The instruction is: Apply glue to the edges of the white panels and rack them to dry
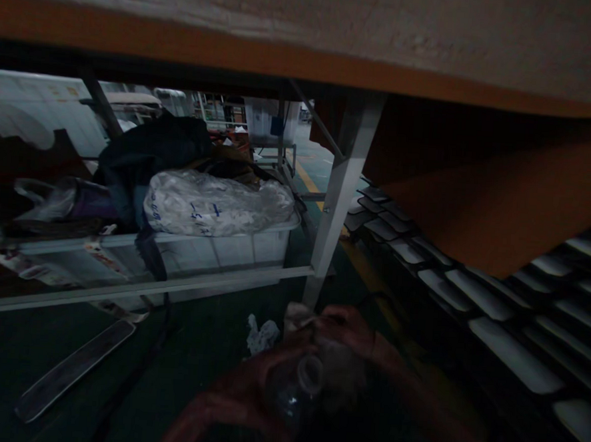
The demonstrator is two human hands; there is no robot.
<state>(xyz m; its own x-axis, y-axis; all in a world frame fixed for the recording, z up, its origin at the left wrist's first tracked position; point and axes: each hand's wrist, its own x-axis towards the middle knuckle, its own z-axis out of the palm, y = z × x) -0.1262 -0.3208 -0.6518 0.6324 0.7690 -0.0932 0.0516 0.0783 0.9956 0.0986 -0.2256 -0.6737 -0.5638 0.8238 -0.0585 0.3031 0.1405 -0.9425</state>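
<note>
In the dim lower middle of the head view, my left hand [253, 372] is wrapped round a clear, rounded bottle [291, 389]. The bottle's round mouth tilts up toward me. Just beyond it, my right hand [352, 328] has its fingers curled inward near my left fingertips. A pale, crumpled-looking piece [297, 314] shows at those fingers; whether it is gripped is too dark to tell. On the floor to the left of my hands lies a crumpled white scrap [262, 336]. Deep shadow hides the lower part of both hands.
A tabletop edge [286, 54] spans overhead, with a white metal leg [341, 197] and a low crossbar [211, 282]. Behind stands a white bin [244, 248] bearing a plastic-wrapped bundle [216, 203]. A flat strip [76, 368] lies left; pale panels [512, 354] fill the right.
</note>
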